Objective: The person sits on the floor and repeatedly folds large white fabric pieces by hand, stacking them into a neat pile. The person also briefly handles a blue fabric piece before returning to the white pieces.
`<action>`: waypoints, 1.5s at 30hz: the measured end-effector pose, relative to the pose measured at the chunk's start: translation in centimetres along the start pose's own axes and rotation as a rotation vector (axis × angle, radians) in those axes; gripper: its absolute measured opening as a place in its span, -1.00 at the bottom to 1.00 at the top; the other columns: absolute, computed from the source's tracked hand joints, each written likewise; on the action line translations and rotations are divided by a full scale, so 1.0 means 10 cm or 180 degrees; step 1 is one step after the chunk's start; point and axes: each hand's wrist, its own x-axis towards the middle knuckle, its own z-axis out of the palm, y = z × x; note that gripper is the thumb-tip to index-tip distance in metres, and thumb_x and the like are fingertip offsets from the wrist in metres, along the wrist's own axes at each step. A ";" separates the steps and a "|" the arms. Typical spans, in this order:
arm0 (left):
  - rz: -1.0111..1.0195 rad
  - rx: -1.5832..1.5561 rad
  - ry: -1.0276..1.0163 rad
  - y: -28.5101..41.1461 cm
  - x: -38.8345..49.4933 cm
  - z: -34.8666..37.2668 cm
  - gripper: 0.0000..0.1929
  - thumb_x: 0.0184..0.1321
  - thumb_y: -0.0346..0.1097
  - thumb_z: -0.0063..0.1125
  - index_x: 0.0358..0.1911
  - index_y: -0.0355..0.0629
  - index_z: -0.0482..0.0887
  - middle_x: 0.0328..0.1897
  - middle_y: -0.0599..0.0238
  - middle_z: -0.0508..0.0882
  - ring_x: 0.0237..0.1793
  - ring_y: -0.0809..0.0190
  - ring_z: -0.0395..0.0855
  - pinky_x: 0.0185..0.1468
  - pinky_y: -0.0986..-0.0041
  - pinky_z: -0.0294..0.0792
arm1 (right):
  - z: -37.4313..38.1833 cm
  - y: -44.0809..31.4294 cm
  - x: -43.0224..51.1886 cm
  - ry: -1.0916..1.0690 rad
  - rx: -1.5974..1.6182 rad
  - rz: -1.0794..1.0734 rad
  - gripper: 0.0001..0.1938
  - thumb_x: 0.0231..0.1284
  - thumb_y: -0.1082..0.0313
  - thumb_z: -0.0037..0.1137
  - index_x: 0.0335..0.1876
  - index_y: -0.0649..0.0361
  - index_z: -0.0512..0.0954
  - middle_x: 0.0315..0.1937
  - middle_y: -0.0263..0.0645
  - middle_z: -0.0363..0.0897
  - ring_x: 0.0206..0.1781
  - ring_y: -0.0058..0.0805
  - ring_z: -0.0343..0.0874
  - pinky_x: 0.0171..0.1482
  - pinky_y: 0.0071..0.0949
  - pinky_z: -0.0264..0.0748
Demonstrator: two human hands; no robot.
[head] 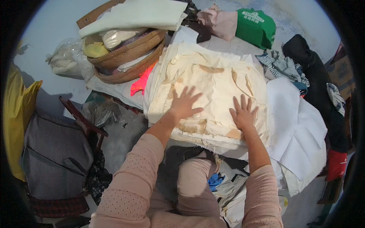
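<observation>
My left hand (185,103) lies flat with its fingers apart on the left part of a cream layered sheet (212,95). On the sheet's right part rests my right hand (243,112), palm down and fingers spread. Neither hand holds anything. Wrinkles run over the sheet, and tan-brown patches (211,69) show near its far edge and along its near edge. Beneath it are more pale layers (211,139), whose edges stick out on the near side. To the right, white cloth (285,114) hangs in folds down from the stack.
Behind on the left stands a woven basket (128,54) of bundles, with bright pink cloth (142,81) beside it. A green bag (255,28) and striped cloth (282,65) lie behind on the right. Left of me are a wooden frame (82,116) and grey fabric (57,151).
</observation>
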 end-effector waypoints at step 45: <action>0.1571 -0.1627 0.0242 1.38 -1.76 0.24 -0.56 -0.02 -0.36 0.10 0.03 -0.18 0.49 -0.13 0.21 0.60 -0.09 0.10 0.53 0.19 0.16 0.19 | 1.44 -0.03 -4.94 0.0631 0.6157 0.5287 -0.88 0.06 0.50 0.16 -0.29 0.37 0.57 -0.31 -0.22 0.60 -0.31 -0.50 0.51 -0.25 -0.58 0.44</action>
